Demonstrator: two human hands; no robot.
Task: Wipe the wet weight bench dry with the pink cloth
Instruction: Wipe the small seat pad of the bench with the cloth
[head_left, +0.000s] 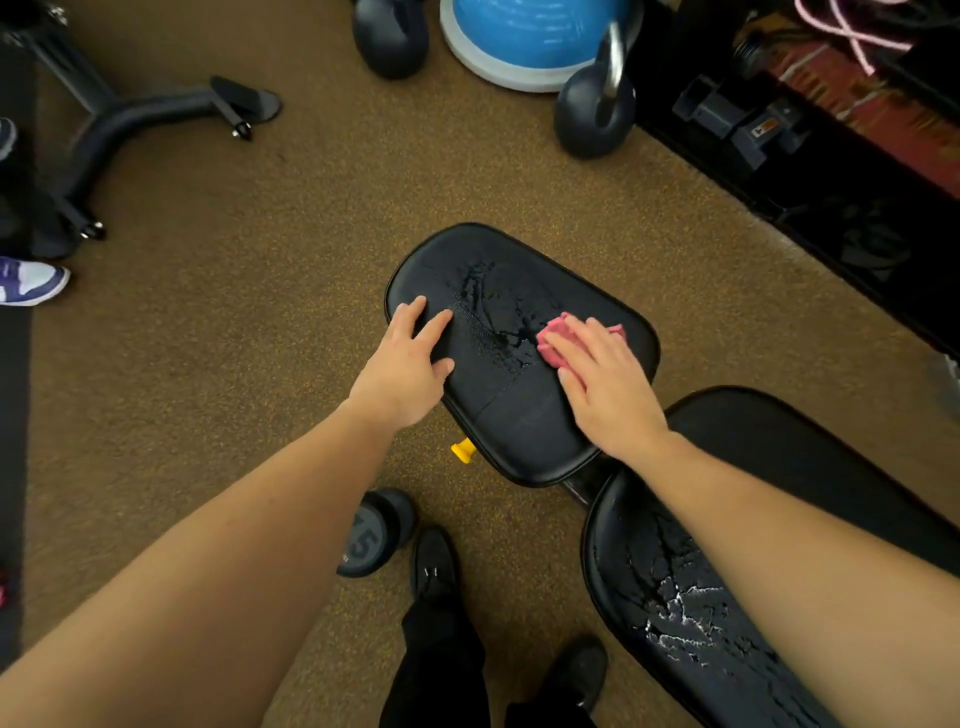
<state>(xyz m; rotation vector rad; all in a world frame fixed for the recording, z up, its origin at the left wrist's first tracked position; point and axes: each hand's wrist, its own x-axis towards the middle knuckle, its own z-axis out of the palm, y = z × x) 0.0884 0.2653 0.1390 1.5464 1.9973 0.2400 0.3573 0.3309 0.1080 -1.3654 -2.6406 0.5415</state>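
The black weight bench seat pad (514, 415) lies in the middle of the view, with water beads across its far half. The pink cloth (555, 338) lies bunched on the pad's right side. My right hand (602, 384) presses flat on the cloth with straight fingers. My left hand (408, 364) rests open on the pad's left edge, fingers spread. The bench back pad (670, 587) at lower right carries wet streaks and is partly hidden by my right forearm.
A dumbbell (376, 538) lies on the brown floor by my black shoes (435, 566). A yellow knob (462, 449) sticks out under the seat. Two kettlebells (592, 111) and a blue balance dome (524, 36) stand at the back. Another person's shoe (31, 280) shows at left.
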